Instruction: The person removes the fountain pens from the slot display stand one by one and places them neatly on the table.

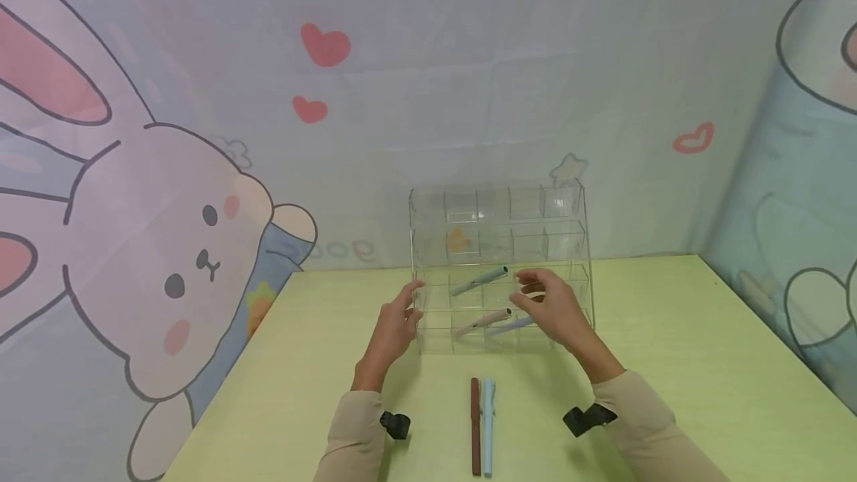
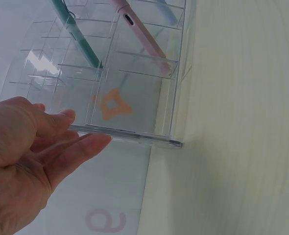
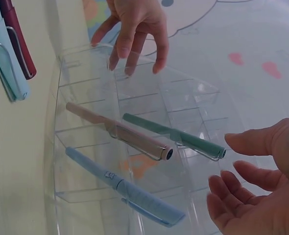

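Note:
A clear plastic pen rack [image 1: 495, 225] with tiered compartments stands at the back of the table. My left hand [image 1: 396, 326] holds its left side edge, thumb and fingertips at the wall [image 2: 134, 133]. A green pen [image 1: 480, 281] leans in the second tier from the bottom; a pink pen [image 1: 483, 320] and a light blue pen [image 3: 125, 188] lean in the bottom tier. My right hand [image 1: 552, 307] is just right of the green pen's capped end [image 3: 205, 147], fingers apart and holding nothing. In the right wrist view a small gap separates thumb and pen.
Before the rack, a dark red pen [image 1: 475, 426] and a pale blue pen [image 1: 488, 430] lie side by side on the light yellow-green table [image 1: 301, 407]. A printed cloth [image 1: 495, 110] hangs behind the rack. Each wrist carries a small black camera [image 1: 395, 425].

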`<state>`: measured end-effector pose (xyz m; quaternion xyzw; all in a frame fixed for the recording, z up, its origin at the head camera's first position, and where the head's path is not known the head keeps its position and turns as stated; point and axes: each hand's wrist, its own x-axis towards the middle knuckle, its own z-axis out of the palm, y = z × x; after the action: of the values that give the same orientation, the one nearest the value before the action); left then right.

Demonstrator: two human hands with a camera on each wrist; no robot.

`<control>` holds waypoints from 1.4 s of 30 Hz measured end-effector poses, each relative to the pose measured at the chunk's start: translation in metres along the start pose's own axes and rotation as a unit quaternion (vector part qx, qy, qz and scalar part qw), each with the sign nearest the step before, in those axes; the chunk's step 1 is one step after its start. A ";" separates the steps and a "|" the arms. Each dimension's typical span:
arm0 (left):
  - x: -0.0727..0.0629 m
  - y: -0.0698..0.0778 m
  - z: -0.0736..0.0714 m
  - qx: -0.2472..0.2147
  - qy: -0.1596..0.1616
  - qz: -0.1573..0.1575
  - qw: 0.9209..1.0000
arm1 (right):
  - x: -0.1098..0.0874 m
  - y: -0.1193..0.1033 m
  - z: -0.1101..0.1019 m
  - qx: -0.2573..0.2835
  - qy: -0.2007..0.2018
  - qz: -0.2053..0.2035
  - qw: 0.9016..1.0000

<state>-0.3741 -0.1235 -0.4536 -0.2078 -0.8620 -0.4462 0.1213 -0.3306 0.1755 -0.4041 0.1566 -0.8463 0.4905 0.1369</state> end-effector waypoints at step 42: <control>-0.001 0.000 -0.001 0.005 0.003 0.005 1.000 | 0.040 -0.002 0.023 -0.050 -0.023 0.016 0.998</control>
<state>-0.3734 -0.1239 -0.4531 -0.2103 -0.8626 -0.4421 0.1276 -0.3688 0.1490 -0.3985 0.1469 -0.8750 0.4461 0.1174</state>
